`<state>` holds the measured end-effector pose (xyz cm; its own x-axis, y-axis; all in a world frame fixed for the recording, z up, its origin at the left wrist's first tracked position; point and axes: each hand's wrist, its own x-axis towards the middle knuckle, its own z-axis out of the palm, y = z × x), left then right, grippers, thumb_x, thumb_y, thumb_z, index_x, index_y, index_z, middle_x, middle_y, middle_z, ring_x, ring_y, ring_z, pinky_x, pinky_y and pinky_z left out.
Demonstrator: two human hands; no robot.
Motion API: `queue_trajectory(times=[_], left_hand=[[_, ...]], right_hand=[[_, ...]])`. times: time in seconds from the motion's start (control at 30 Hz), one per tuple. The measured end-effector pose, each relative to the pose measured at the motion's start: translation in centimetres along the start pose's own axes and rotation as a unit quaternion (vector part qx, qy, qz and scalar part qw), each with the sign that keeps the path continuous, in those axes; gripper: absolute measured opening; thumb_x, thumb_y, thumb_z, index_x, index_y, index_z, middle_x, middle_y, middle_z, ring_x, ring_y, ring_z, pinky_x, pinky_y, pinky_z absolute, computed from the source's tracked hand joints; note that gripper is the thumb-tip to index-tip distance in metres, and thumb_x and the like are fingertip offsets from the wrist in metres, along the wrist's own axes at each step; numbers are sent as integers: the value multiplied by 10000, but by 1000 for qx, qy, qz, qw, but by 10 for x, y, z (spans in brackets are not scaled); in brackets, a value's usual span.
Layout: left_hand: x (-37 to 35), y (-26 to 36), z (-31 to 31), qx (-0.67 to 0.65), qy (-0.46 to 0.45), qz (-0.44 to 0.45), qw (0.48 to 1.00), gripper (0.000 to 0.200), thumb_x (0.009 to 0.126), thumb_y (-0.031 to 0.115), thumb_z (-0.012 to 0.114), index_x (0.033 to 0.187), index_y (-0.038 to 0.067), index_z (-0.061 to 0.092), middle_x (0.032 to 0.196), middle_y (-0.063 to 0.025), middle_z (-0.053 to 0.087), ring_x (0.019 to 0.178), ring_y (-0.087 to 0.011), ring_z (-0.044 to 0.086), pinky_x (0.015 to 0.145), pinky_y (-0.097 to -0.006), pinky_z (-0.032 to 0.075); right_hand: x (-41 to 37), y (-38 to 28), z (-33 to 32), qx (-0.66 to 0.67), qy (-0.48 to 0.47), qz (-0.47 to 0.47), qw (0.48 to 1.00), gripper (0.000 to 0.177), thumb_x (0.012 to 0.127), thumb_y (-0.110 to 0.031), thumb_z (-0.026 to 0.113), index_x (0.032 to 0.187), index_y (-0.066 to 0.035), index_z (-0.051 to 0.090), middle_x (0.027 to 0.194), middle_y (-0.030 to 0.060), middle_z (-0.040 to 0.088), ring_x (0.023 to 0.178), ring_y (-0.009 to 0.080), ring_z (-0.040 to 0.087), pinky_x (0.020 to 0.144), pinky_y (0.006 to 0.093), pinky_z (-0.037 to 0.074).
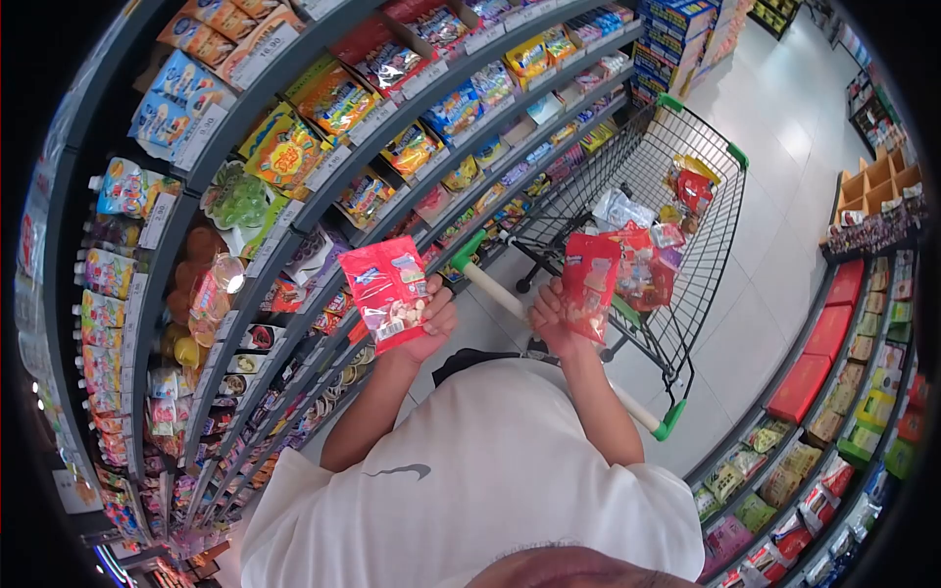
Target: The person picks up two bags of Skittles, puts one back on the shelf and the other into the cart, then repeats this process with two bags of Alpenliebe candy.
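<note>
Hands [437, 321] [552, 321] holding red packets [384, 292] [590, 282], shopping cart [495, 291] beyond, stocked shelves [245, 113]

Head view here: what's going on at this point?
A person stands in a shop aisle holding up one packet in each hand. The left hand grips a red packet by its edge; the right hand grips a second red packet. The two are held apart. Ahead and to the right stands a wire cart with bagged goods in it. Stocked shelves line the left side.
</note>
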<state>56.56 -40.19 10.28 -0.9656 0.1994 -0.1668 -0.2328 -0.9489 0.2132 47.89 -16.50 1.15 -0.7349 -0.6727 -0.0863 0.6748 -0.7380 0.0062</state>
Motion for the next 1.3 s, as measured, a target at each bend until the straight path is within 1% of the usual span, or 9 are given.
queue_trajectory(times=[0.2, 0.27, 0.33, 0.43, 0.6, 0.7, 0.8, 1.0, 1.3], left_hand=[[8, -2, -1, -9, -65, -49, 997, 229, 969, 288, 472, 915, 65, 469, 647, -32, 427, 538, -149, 403, 518, -275, 323], [4, -3, -2, -11, -75, -64, 995, 246, 965, 299, 486, 911, 59, 469, 661, -33, 436, 556, -150, 415, 524, -272, 337], [6, 0, 1, -7, -76, -80, 994, 253, 962, 304, 493, 911, 57, 468, 672, -33, 443, 556, -143, 417, 527, -270, 341], [9, 1, 17, 9, -107, -107, 988, 267, 960, 316, 498, 932, 51, 481, 691, -34, 457, 539, -133, 420, 529, -266, 340], [13, -5, 22, -28, -133, -135, 981, 300, 958, 311, 504, 965, 12, 492, 729, -77, 468, 548, -155, 429, 513, -269, 347], [13, -6, 25, -43, -130, -138, 981, 291, 957, 303, 505, 966, 12, 494, 758, -88, 475, 557, -156, 430, 516, -268, 347], [12, -6, 32, -36, -104, -130, 985, 214, 958, 271, 514, 939, 60, 481, 743, -57, 480, 526, -146, 449, 495, -262, 330], [12, -10, 30, -34, -106, -128, 985, 231, 954, 287, 521, 952, 61, 475, 762, -48, 472, 527, -133, 427, 506, -260, 317], [7, -16, 19, -28, -80, -124, 989, 247, 952, 290, 515, 933, 46, 486, 755, -68, 482, 542, -154, 443, 499, -270, 344]], right_hand=[[-5, -2, 1, -17, -8, -22, 1000, 222, 933, -315, 527, 913, -97, 566, 665, -4, 482, 519, 119, 434, 563, 283, 390], [-6, 1, 11, -18, 7, -53, 998, 229, 920, -323, 538, 933, -97, 572, 679, -3, 490, 536, 111, 435, 556, 279, 383], [-3, -2, -7, -14, -55, -29, 998, 223, 912, -297, 561, 959, -79, 571, 720, 2, 497, 560, 103, 438, 573, 274, 369], [-1, -1, -6, 1, -69, -19, 997, 251, 952, -283, 517, 949, -35, 556, 716, 31, 491, 541, 111, 425, 585, 268, 343], [0, 0, -8, 11, -47, -15, 999, 238, 946, -276, 519, 936, -39, 547, 708, 27, 471, 535, 110, 406, 607, 263, 334], [1, -1, -12, -5, -66, -10, 998, 233, 942, -278, 546, 978, -49, 564, 744, 21, 503, 567, 111, 436, 638, 275, 361], [0, -2, -10, 2, -71, -9, 997, 228, 942, -270, 548, 977, -46, 563, 740, 23, 505, 567, 112, 437, 641, 275, 363], [-2, -3, -3, 11, -42, -12, 999, 227, 939, -261, 523, 931, -34, 537, 714, 33, 466, 542, 118, 402, 622, 272, 335], [-3, -3, -6, 5, -39, -20, 999, 233, 932, -273, 535, 940, -41, 542, 716, 27, 471, 549, 116, 419, 631, 273, 340]])
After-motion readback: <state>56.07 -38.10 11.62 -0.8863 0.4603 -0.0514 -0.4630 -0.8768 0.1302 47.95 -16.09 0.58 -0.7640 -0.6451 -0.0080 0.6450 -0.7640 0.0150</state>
